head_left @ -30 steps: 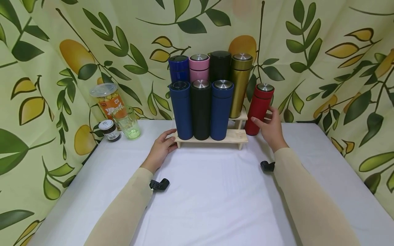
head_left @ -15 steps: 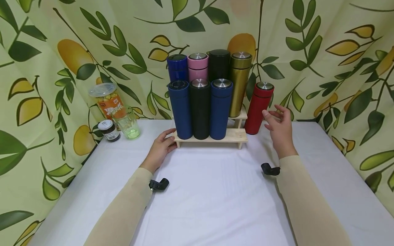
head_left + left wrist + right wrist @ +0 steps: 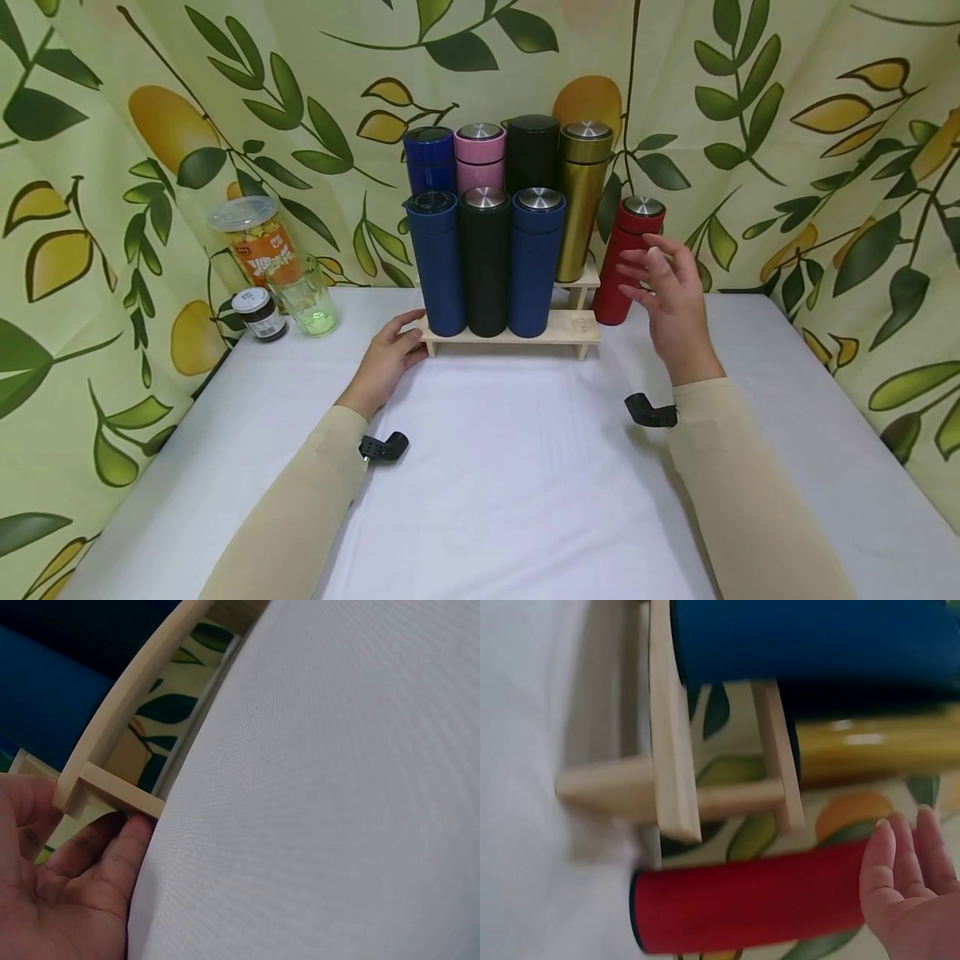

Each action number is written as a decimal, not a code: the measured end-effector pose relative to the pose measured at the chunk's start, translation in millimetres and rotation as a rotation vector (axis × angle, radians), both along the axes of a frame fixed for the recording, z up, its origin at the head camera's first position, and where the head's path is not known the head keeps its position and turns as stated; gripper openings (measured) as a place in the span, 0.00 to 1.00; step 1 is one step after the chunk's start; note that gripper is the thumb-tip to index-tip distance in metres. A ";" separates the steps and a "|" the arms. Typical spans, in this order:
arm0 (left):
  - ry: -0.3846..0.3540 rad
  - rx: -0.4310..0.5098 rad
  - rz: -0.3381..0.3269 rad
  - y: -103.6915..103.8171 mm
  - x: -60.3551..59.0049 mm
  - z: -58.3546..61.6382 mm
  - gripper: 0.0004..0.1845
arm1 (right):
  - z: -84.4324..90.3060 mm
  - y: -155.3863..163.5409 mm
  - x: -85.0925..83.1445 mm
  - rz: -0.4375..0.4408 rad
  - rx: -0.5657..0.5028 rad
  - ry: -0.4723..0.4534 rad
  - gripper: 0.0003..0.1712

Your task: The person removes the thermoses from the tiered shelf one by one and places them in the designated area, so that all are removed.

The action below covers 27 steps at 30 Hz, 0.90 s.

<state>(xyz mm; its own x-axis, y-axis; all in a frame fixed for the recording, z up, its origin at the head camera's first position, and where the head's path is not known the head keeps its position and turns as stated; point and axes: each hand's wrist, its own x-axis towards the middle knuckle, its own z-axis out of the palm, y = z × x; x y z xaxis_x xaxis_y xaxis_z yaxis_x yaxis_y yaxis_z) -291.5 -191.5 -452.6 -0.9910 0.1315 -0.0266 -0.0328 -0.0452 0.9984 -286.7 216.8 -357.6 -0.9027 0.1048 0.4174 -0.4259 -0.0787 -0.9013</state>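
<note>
A red flask [image 3: 625,268] with a steel lid stands on the white table just right of a two-step wooden rack [image 3: 558,330]. The rack holds several flasks: blue [image 3: 438,262], black and blue in front, blue, pink, black and gold [image 3: 579,200] behind. My right hand [image 3: 670,293] hovers open beside the red flask's upper half; in the right wrist view its straight fingers [image 3: 900,862] lie close to the red flask [image 3: 750,911] without gripping it. My left hand [image 3: 392,352] rests on the table with relaxed fingers [image 3: 112,851] touching the leg at the left end of the rack [image 3: 120,727].
At the back left stand a snack jar [image 3: 258,242] with a clear lid, a small dark jar [image 3: 257,314] and a green glass [image 3: 303,296]. Leaf-patterned cloth closes in the back and both sides. The white table [image 3: 510,483] stretches toward me.
My right hand left the red flask's lower part, drew off to the right, then rose back beside its upper half. The left hand stayed at the rack's corner.
</note>
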 end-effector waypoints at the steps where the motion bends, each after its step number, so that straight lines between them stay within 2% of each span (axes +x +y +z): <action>1: 0.000 0.005 -0.001 -0.1 0.0 0.4 0.27 | 0.1 -3.8 0.7 0.023 0.006 0.000 0.29; 8: 0.003 0.006 0.009 0.1 -0.1 -0.1 0.27 | -4.4 -30.1 1.1 0.133 0.076 -0.044 0.32; 16: 0.010 0.010 0.027 1.0 1.2 -0.6 0.27 | -17.0 -54.9 -3.2 0.191 0.154 -0.078 0.36; 20: 0.008 0.017 0.026 0.9 0.8 -1.5 0.26 | -20.2 -65.5 -8.8 0.183 0.194 -0.102 0.41; 27: 0.010 0.017 0.018 1.7 1.8 -0.2 0.27 | -20.7 -82.1 -18.8 0.115 0.264 -0.136 0.49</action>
